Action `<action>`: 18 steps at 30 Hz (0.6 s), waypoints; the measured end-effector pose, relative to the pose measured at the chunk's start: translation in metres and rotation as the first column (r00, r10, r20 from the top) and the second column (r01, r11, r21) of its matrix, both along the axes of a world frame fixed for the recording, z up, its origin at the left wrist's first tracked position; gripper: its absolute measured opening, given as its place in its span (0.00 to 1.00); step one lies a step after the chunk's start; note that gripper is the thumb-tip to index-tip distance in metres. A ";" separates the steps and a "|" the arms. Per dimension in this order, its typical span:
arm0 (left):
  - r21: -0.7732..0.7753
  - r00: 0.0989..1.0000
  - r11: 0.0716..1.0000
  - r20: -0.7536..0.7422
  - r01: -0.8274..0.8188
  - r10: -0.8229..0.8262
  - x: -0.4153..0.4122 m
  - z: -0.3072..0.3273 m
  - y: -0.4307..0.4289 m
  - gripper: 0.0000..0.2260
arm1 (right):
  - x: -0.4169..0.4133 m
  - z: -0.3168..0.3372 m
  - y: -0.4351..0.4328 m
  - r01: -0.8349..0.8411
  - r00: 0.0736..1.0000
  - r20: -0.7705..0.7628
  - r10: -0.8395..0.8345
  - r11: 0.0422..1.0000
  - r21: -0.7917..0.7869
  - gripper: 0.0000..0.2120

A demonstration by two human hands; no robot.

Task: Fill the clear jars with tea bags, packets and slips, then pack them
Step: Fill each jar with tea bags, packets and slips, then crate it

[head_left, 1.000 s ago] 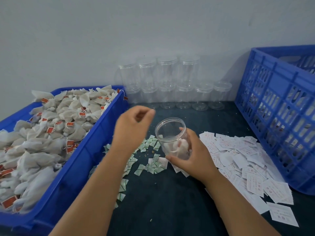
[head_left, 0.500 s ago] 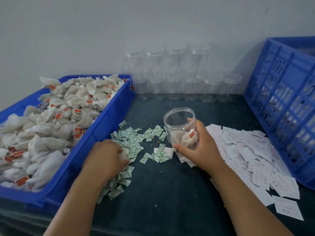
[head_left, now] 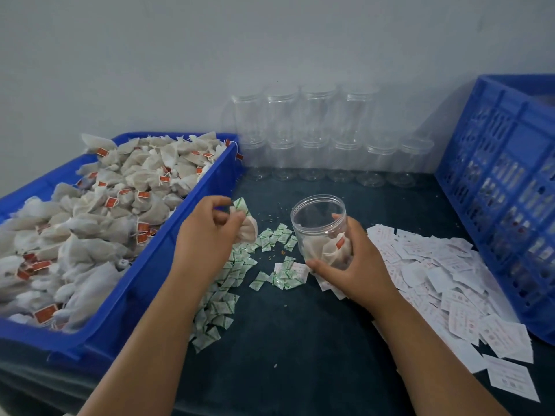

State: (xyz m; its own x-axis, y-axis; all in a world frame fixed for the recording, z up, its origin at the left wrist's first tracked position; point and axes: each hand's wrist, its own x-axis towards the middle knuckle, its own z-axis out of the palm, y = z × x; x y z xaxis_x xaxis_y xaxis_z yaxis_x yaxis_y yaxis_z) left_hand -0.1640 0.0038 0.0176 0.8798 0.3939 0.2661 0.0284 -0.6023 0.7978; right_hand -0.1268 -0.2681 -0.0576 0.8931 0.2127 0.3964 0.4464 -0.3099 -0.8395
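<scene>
My right hand (head_left: 356, 262) grips an open clear jar (head_left: 318, 219) standing on the dark table, with tea bags (head_left: 326, 247) in its lower half. My left hand (head_left: 207, 235) is raised just left of the jar and pinches a green-and-white packet (head_left: 240, 204) together with a white tea bag (head_left: 249, 229). More small green packets (head_left: 222, 295) lie scattered on the table below and between my hands. White paper slips (head_left: 444, 277) are spread out to the right of the jar.
A blue bin (head_left: 126, 307) heaped with tea bags (head_left: 90, 223) fills the left side. Empty clear jars (head_left: 315, 136) are stacked in two rows against the back wall. A tall blue slotted crate (head_left: 504, 187) stands at the right edge.
My left hand dropped from beside the jar mouth to the packet pile, then rose again toward the jar holding a packet and a tea bag. The jar stayed in my right hand.
</scene>
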 end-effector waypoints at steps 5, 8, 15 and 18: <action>0.109 1.000 0.994 -0.025 -0.004 0.007 0.013 0.002 -0.008 0.17 | 0.001 0.000 0.000 0.010 1.000 -0.006 -0.010 1.000 -0.015 0.38; 0.048 0.994 0.998 -0.095 -0.050 0.054 0.015 -0.001 -0.009 0.22 | 0.001 -0.001 0.000 -0.004 1.000 -0.027 0.003 0.999 -0.038 0.42; -0.028 0.994 0.998 -0.095 0.049 -0.051 0.003 0.012 -0.011 0.08 | -0.001 0.003 0.000 -0.024 0.998 -0.060 0.019 0.996 -0.089 0.44; -0.086 0.975 0.973 0.079 0.213 -0.207 -0.003 0.039 -0.028 0.10 | -0.003 0.005 0.001 -0.029 0.998 -0.056 0.024 0.995 -0.094 0.42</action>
